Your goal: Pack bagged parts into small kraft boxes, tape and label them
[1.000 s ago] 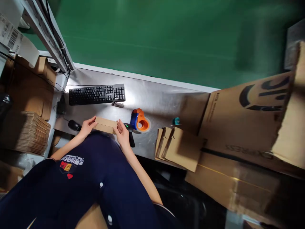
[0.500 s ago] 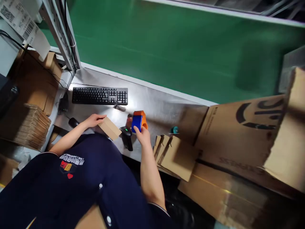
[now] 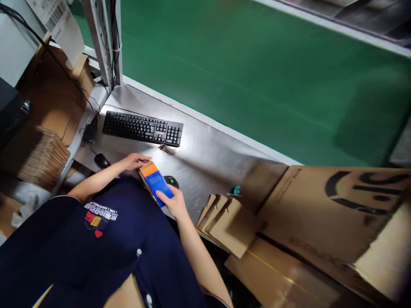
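Note:
My right hand (image 3: 176,204) grips an orange and blue tape dispenser (image 3: 158,185), thumb lying on its blue side. The dispenser lies over a small cardboard box (image 3: 144,181), hiding most of it; only a tan edge shows at the left. At the box's far end is my left hand (image 3: 135,161), its fingers closed on it. Partly covered by the dispenser and my right hand, a black barcode scanner (image 3: 172,181) with a green light rests on the metal table (image 3: 205,149).
A black keyboard (image 3: 143,128) and a mouse (image 3: 102,161) are on the table. Flat cartons (image 3: 229,220) stand at the right front, beside a large cardboard box (image 3: 308,214). Stacked cardboard (image 3: 41,156) is at left. A green conveyor belt (image 3: 257,85) runs behind the table.
My right hand has brought the tape dispenser left and down from above the scanner onto the small box. My left hand stays at the box. The view has shifted and turned slightly.

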`<state>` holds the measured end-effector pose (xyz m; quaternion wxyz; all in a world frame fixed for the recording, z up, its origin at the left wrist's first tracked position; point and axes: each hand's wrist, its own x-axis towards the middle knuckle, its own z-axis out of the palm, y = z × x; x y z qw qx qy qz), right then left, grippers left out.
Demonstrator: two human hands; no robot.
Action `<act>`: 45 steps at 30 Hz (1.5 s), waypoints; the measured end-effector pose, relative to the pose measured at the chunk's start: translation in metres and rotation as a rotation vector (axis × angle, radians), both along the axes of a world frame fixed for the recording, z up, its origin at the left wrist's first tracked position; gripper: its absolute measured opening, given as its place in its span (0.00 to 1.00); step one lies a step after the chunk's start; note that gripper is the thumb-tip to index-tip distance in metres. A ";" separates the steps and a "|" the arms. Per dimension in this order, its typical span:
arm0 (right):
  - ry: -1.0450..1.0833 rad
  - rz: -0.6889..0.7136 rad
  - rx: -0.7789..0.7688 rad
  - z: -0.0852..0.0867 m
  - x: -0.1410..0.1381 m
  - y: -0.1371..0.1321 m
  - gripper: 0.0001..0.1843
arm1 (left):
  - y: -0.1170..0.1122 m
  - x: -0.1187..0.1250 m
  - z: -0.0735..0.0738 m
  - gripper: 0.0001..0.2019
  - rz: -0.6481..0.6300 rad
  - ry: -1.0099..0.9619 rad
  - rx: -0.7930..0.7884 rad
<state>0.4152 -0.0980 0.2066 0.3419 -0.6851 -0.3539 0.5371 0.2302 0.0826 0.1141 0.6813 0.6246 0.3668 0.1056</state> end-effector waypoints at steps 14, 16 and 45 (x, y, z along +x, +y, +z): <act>0.101 -0.053 -0.026 -0.010 0.004 -0.013 0.23 | -0.014 -0.005 0.057 0.20 0.069 0.073 0.033; 0.098 -0.062 -0.019 -0.009 0.003 -0.014 0.22 | -0.013 -0.004 0.053 0.18 0.059 0.095 0.063; -0.027 -0.096 -0.200 0.012 0.006 -0.020 0.26 | -0.002 -0.015 -0.033 0.07 0.091 0.280 0.176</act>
